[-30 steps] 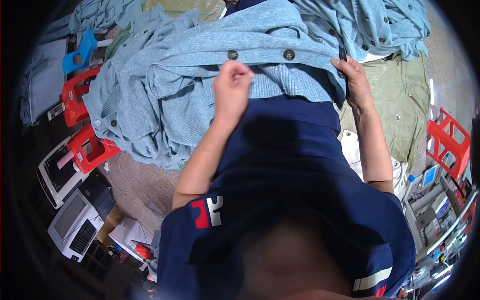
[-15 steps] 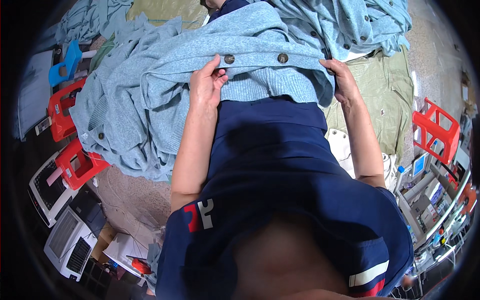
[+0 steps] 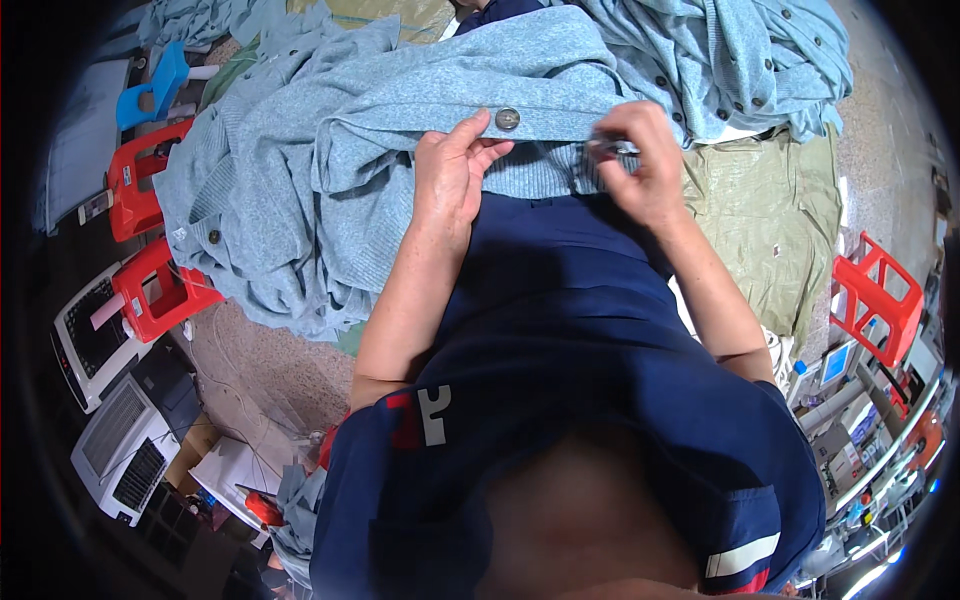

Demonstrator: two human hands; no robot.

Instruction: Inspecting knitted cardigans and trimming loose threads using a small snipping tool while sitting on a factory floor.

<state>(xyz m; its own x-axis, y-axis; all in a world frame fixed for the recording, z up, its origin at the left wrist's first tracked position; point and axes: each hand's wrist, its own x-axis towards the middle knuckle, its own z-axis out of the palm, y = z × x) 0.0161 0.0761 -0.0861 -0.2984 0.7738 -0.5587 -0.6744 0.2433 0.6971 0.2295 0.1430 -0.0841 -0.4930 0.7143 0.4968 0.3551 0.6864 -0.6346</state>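
Observation:
A light blue knitted cardigan lies across my lap, its button band stretched from side to side. My left hand pinches the lower edge of that band between thumb and fingers, just left of a dark round button. Over the right part of the band is my right hand, its fingers curled and smeared by motion. Something small and dark with a shiny part shows at its fingertips; I cannot make out its kind. The hand covers the band behind it.
More blue knitwear with buttons is heaped at the far right, beside an olive sheet. Red plastic stools stand at left and right. A blue stool and white grilled appliances are at left.
My right hand has let go of the band's right end and moved left and inward, its fingers curling. My left hand still pinches the band. The whole view has shifted slightly.

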